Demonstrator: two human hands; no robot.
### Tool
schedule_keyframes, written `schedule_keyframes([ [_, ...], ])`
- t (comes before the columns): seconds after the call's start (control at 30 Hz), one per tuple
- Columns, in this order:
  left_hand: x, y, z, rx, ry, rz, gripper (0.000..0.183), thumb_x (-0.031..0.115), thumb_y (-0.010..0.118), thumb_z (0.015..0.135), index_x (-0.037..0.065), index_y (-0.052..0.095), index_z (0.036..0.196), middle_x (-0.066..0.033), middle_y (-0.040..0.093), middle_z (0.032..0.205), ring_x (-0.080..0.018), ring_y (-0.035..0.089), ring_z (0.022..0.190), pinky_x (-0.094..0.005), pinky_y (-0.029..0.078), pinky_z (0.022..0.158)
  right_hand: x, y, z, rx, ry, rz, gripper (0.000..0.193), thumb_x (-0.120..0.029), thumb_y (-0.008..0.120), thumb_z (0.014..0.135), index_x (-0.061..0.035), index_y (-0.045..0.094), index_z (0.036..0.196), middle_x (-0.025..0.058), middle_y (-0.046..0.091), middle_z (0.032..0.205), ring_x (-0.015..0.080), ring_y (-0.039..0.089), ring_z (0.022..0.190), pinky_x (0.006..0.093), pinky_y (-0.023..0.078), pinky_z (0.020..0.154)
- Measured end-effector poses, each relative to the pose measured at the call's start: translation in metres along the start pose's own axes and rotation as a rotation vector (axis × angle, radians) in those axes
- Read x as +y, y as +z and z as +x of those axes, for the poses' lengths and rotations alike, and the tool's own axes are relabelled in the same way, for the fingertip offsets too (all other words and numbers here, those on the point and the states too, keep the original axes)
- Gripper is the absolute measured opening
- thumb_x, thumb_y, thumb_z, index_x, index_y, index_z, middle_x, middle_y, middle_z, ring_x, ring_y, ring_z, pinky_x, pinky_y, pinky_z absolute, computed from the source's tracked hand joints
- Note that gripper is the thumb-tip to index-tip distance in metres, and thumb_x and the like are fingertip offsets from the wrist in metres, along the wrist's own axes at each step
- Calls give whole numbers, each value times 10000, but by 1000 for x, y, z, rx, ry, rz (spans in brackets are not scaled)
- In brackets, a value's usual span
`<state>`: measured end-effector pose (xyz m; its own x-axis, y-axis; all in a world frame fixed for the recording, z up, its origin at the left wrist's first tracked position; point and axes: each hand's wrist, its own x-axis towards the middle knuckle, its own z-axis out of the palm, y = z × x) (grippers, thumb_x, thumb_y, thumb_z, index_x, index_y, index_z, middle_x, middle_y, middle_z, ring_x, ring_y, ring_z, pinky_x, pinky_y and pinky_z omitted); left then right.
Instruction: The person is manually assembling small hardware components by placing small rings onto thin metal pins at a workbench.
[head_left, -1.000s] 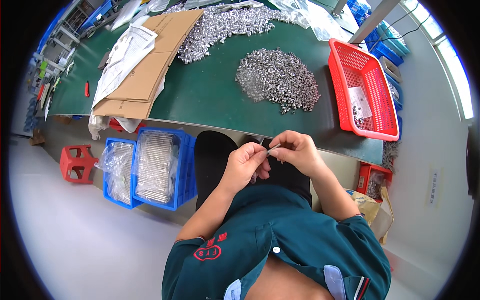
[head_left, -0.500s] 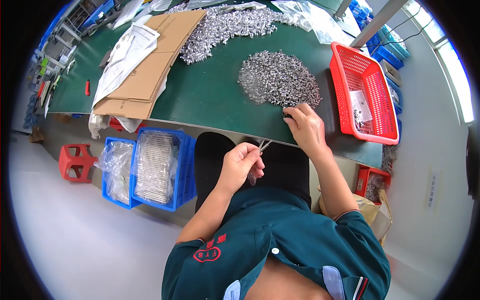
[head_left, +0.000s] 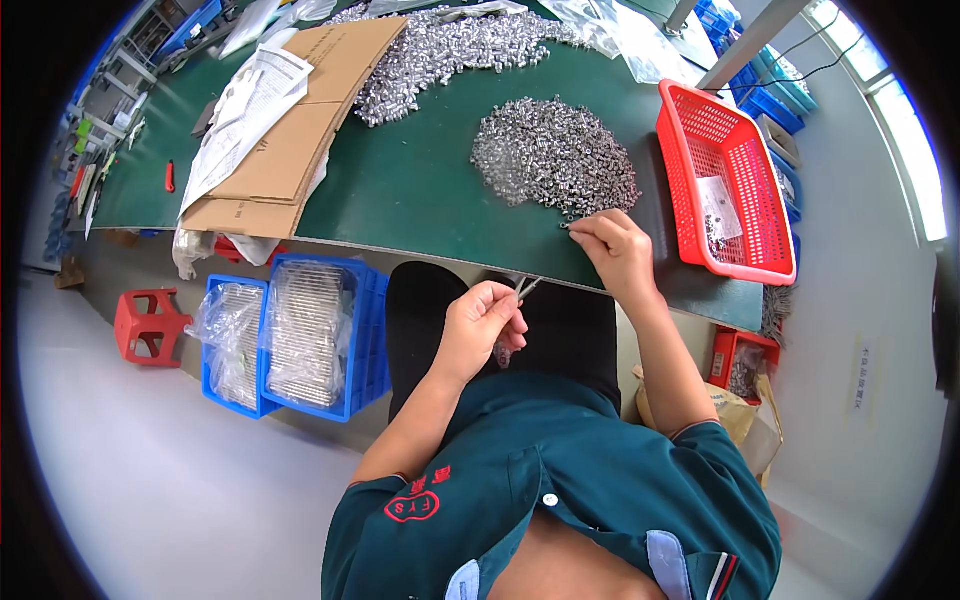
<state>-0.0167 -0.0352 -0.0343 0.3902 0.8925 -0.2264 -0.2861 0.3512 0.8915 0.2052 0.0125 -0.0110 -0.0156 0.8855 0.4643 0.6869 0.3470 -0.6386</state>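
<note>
My left hand (head_left: 482, 328) is closed around a few thin metal rods (head_left: 528, 289) in front of the table edge, above my lap. The rod tips stick out past the thumb toward the table, and a blurred bundle end shows below the fingers. At the near edge of a pile of small shiny metal sleeves (head_left: 560, 155), my right hand (head_left: 620, 258) pinches one small metal sleeve (head_left: 565, 226) between thumb and forefinger, just at the green tabletop (head_left: 420, 215).
A red plastic basket (head_left: 680, 170) stands right of the pile. Further back lies a larger heap of silvery parts (head_left: 430, 60). Flattened cardboard (head_left: 270, 150) with papers covers the left. Blue crates (head_left: 372, 345) of rods and a red stool (head_left: 150, 325) stand below.
My right hand has drawn slightly away from the pile, and a small metal sleeve now shows at its fingertips. My left hand keeps its hold on the rods, nearly unmoved.
</note>
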Motion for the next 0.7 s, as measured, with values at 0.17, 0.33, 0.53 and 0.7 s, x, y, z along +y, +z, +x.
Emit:
schedule_keyframes([
  [0.17, 0, -1, 1, 4, -2, 1, 149, 130, 528, 950, -15, 556, 929, -86, 622, 707, -134, 601, 559, -245, 511, 531, 2, -1, 5, 70, 100, 65, 68, -18, 690, 765, -20, 681, 833, 93, 651, 757, 190, 628, 651, 279, 490, 607],
  [0.33, -3, 1, 6, 32, -28, -8, 151, 145, 517, 959, -2, 551, 944, -89, 627, 724, -142, 607, 567, -247, 512, 528, 4, -1, 8, 51, 206, 60, 59, -25, 672, 782, -11, 654, 836, 105, 658, 778, 215, 639, 671, 285, 499, 624],
  [0.53, -1, 23, 37, -21, -11, -240, 138, 156, 458, 988, 34, 516, 1015, -162, 643, 1015, -235, 676, 844, -326, 566, 731, 8, 2, 8, 57, 67, -46, 70, -31, 676, 776, -13, 660, 842, 120, 663, 783, 238, 649, 692, 286, 504, 642],
  [0.7, 1, 33, 47, -4, -18, -276, 136, 156, 451, 990, 32, 503, 1011, -190, 596, 1141, -274, 653, 952, -351, 552, 792, 11, 0, 7, 50, 204, 64, 98, -43, 684, 785, -9, 685, 878, 114, 675, 771, 186, 649, 677, 276, 502, 634],
])
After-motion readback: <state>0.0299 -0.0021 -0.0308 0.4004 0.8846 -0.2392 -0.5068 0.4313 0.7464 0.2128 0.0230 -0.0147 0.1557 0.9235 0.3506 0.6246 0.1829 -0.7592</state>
